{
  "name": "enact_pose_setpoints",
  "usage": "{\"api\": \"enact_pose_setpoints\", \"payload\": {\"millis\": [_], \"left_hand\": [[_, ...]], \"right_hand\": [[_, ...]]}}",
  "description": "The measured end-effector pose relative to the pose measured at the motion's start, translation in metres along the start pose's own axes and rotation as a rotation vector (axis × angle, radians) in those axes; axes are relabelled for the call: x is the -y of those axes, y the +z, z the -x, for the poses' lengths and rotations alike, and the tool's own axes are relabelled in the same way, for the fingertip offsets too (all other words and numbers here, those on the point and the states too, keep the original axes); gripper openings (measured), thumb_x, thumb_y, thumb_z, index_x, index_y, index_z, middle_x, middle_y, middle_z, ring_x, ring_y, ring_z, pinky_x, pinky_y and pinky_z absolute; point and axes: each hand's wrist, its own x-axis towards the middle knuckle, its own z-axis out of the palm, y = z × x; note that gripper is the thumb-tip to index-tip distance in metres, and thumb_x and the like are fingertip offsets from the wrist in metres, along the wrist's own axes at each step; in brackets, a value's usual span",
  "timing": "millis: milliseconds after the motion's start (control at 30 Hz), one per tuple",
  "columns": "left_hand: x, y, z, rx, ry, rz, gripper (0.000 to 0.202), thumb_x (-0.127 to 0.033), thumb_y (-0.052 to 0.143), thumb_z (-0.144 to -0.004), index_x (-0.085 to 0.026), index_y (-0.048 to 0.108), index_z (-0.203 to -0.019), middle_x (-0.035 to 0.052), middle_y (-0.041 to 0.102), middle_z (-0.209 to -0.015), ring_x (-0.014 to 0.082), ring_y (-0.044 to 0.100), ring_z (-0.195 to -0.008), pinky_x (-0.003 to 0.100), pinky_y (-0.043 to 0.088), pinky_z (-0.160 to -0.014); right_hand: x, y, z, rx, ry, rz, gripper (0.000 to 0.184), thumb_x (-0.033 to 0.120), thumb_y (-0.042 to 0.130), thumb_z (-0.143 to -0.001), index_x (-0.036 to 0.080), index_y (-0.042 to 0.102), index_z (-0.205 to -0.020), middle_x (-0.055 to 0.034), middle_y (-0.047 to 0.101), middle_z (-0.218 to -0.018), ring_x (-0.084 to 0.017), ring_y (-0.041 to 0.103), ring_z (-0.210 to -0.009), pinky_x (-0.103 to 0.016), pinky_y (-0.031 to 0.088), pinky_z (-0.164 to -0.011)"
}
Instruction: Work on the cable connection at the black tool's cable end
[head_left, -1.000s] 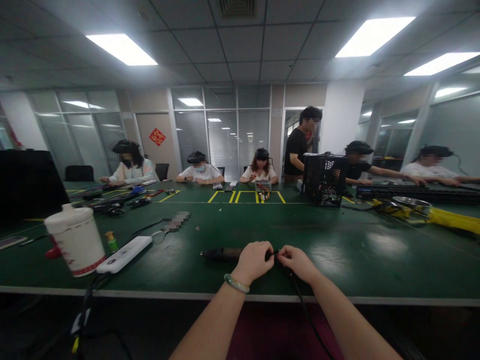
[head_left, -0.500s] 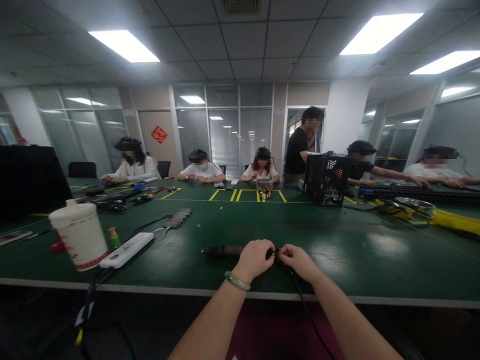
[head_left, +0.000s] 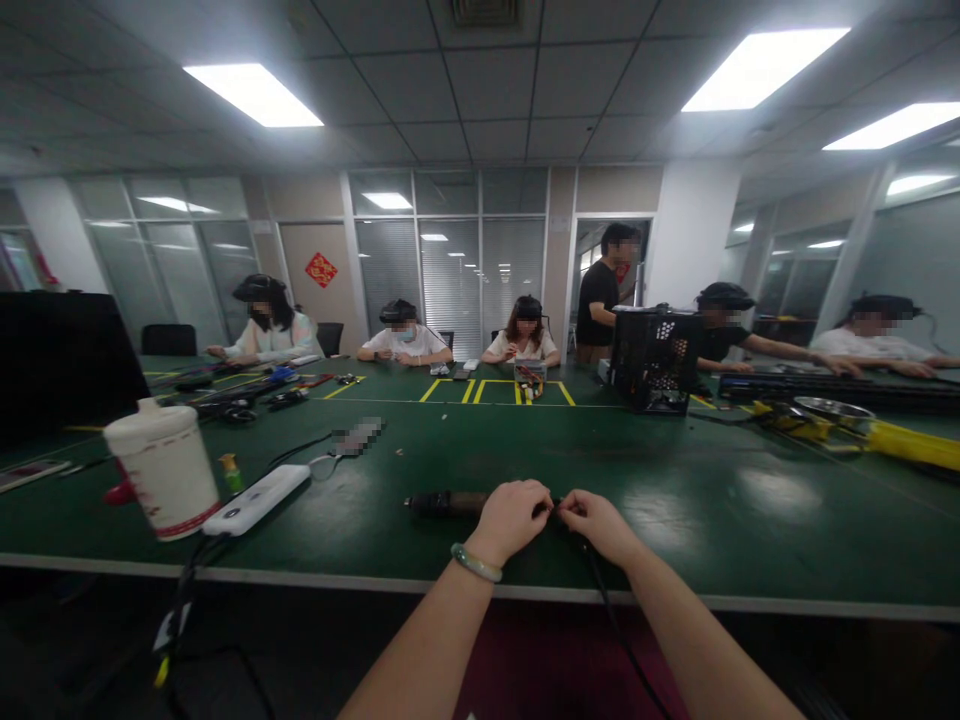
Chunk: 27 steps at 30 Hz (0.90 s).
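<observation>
A dark cylindrical tool (head_left: 444, 502) lies on the green table (head_left: 675, 500) near its front edge. My left hand (head_left: 512, 520), with a green bangle at the wrist, is closed around the tool's right end. My right hand (head_left: 598, 523) pinches a black cable (head_left: 609, 620) right where it meets the tool, fingertips touching my left hand. The cable runs down over the table edge toward me. What sits between the fingertips is too small to make out.
A white cup (head_left: 166, 468), a small green bottle (head_left: 232, 472) and a white power strip (head_left: 256, 499) stand at the left. A black crate (head_left: 658, 359) and yellow items (head_left: 904, 441) sit further right. Several people sit and one stands around the far side.
The view has shifted slightly, and the standing person at the back has stepped away. My hands stay together on the tool and cable.
</observation>
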Motion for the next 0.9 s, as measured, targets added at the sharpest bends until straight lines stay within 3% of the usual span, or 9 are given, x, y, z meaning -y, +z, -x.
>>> {"api": "enact_pose_setpoints", "payload": {"millis": [233,533,700,900], "left_hand": [[0.001,0.001,0.001,-0.030,-0.033,0.003,0.014,-0.026,0.058,-0.084,-0.021,0.061,-0.096,0.0028,0.063,-0.098,0.0188,0.059,-0.094,0.030,0.044,-0.087],[0.001,0.001,0.001,-0.028,0.004,-0.004,0.010,-0.021,0.056,-0.085,-0.022,0.062,-0.093,0.0019,0.064,-0.098,0.0180,0.059,-0.092,0.031,0.043,-0.087],[0.001,0.004,0.002,-0.051,-0.044,-0.014,0.015,-0.028,0.061,-0.083,-0.021,0.060,-0.096,0.0016,0.063,-0.094,0.0192,0.059,-0.090,0.031,0.044,-0.083],[0.000,0.001,0.002,-0.004,-0.014,-0.051,0.010,-0.024,0.055,-0.086,-0.022,0.061,-0.094,0.0019,0.064,-0.096,0.0189,0.058,-0.091,0.032,0.043,-0.085]], "right_hand": [[-0.004,0.001,-0.002,0.006,-0.006,-0.002,0.016,0.033,0.059,-0.080,0.018,0.064,-0.080,0.0002,0.065,-0.067,-0.015,0.059,-0.063,-0.023,0.043,-0.058],[-0.007,0.002,-0.002,0.000,-0.011,-0.001,0.016,0.033,0.059,-0.080,0.018,0.064,-0.081,0.0000,0.066,-0.069,-0.014,0.059,-0.061,-0.023,0.045,-0.059],[-0.007,0.002,-0.003,0.003,-0.017,0.002,0.017,0.034,0.058,-0.080,0.018,0.063,-0.080,0.0006,0.065,-0.067,-0.014,0.059,-0.061,-0.023,0.044,-0.058],[-0.010,0.003,-0.003,0.006,-0.015,-0.004,0.017,0.034,0.058,-0.080,0.018,0.063,-0.082,0.0004,0.066,-0.069,-0.014,0.059,-0.061,-0.023,0.045,-0.059]]}}
